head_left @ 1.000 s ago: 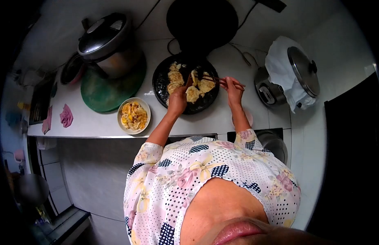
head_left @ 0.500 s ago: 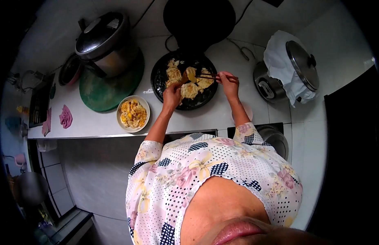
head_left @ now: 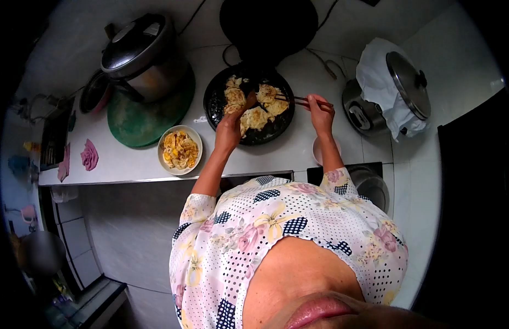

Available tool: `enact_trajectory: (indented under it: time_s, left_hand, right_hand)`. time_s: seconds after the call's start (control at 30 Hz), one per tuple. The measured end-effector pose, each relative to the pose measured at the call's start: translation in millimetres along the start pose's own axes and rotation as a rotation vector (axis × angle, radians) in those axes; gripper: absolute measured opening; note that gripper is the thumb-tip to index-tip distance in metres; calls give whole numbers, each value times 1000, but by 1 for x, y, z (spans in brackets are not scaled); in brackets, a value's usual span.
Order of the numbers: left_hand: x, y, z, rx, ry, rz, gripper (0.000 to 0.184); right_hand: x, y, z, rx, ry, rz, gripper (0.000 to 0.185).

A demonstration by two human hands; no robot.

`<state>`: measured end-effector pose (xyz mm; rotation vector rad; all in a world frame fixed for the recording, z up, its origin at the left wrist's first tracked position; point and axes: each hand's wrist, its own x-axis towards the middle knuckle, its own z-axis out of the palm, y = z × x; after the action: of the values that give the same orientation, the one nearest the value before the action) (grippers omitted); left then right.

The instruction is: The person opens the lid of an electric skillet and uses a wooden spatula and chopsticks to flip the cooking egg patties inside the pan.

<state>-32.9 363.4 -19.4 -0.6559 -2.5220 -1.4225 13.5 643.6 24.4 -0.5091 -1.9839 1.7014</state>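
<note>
Handling flat, yellow, egg-like pieces point(head_left: 256, 119) proceeds in a round black pan point(head_left: 272, 130) on the white bench point(head_left: 131, 164). The left hand point(head_left: 229, 133) grips a brown, wooden-looking spatula point(head_left: 250, 100) over the pan's middle; the right hand point(head_left: 322, 116) pinches long brown chopsticks point(head_left: 316, 103), tips at a browned piece point(head_left: 268, 92) at far right in the pan. A round white bowl point(head_left: 183, 172) to the left already holds browned yellow pieces; several remain in the pan, some pale on top, so browning appears incomplete. Compared with half a second earlier, the piece then tilted between spatula and chopsticks appears to lie flatter, browned face up; the right hand sits farther right.
</note>
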Motion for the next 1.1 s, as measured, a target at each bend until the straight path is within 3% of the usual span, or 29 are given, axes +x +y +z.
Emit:
enact_trajectory:
  time_s: [0.2,0.33,0.47,0.57,0.63,0.73,0.77,0.83,1.03,1.1]
  left_hand:
    - [-14,3,-23,-11,-31,-248,24]
    - [-17,-15,-37,0,111,-152,24]
    - [-18,-46,-47,-122,172,-313,24]
    - [-15,-68,-51,-18,154,-318,23]
    - [-9,-65,-59,-40,108,-373,23]
    - [-1,-95,-75,-22,58,-345,22]
    - [8,-72,-90,-108,-5,-520,20]
    - [19,-68,-105,-171,-116,-630,19]
    - [46,-88,-80,-266,-231,-657,20]
    - [52,-78,-61,-292,-254,-603,22]
  right_hand:
    - [-7,0,13,22,-82,53,21]
    - [-9,-21,27,-74,-75,52,21]
    - [-7,-29,31,-81,-91,-99,21]
    - [4,3,38,-90,-125,-129,22]
    - [8,19,40,-66,-136,-52,22]
    - [2,-18,36,-27,-101,-19,22]
    - [3,-20,37,0,-128,-35,21]
    - [8,-21,39,56,-176,-69,19]
    - [11,-11,77,-125,-233,-127,17]
    - [11,2,87,-59,-240,-64,17]
